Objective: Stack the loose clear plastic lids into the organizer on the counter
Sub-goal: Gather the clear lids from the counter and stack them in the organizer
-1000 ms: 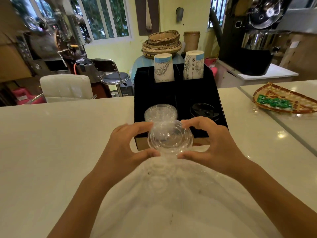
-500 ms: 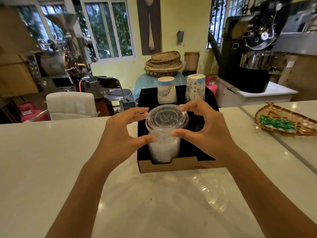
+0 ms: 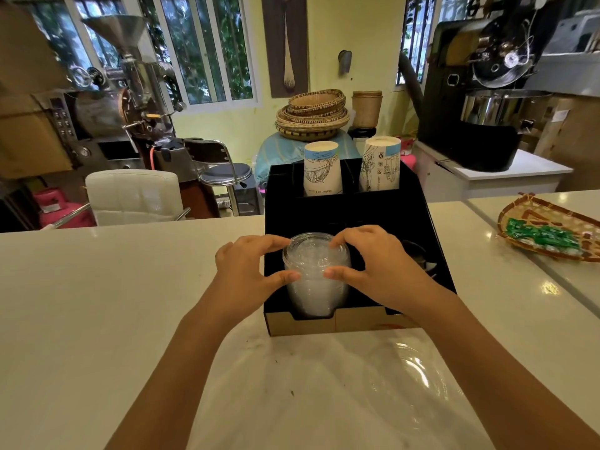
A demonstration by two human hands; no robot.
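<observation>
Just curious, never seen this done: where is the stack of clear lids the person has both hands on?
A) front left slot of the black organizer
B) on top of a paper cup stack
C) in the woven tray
A: the stack of clear lids stands in the front left slot of the black organizer, between left hand and right hand.
</observation>
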